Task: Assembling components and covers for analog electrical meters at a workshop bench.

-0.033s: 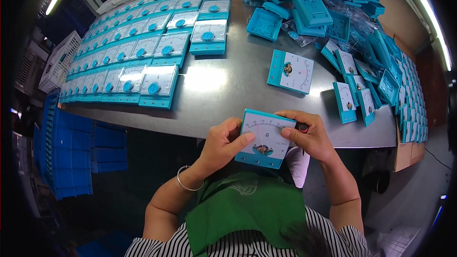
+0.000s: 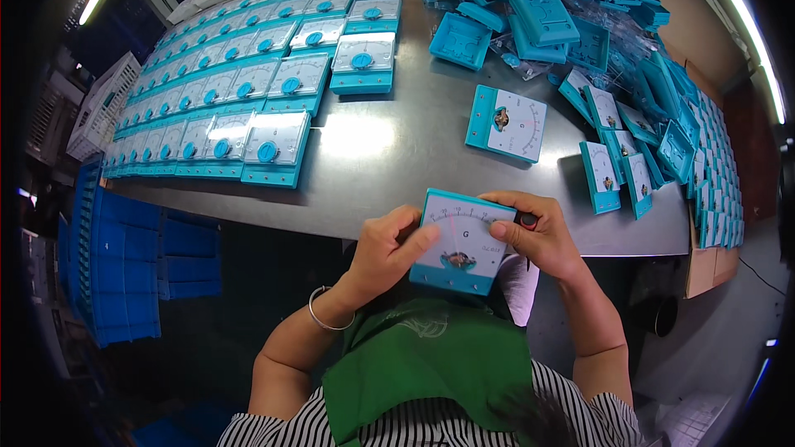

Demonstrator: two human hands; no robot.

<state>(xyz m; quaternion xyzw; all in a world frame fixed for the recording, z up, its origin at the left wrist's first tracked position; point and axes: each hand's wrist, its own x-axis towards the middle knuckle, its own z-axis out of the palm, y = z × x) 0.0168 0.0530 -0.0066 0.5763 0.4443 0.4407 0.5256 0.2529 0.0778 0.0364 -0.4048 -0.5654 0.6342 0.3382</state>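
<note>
Above my lap, just off the table's near edge, a galvanometer (image 2: 464,242) with a teal base and white scale plate is held tilted, face up. Its clear cover is absent, and the coil part shows in the lower cutout. My left hand (image 2: 383,255) grips its left edge, thumb over the face. My right hand (image 2: 542,238) grips the right edge, thumb on the plate. A dark, red-tinged tool handle (image 2: 527,220) pokes out between that hand's fingers; the rest of it is hidden. Another uncovered galvanometer (image 2: 507,124) lies on the table beyond.
Rows of covered meters (image 2: 273,149) with blue knobs fill the metal table's (image 2: 397,174) left side. Teal housings (image 2: 542,21) are heaped at the back right among plastic bags. Several uncovered meters (image 2: 600,175) lean together at right. Blue crates (image 2: 116,257) stand at lower left.
My left thumb has shifted slightly on the galvanometer's face and looks blurred. The galvanometer has moved very slightly; all else stays put.
</note>
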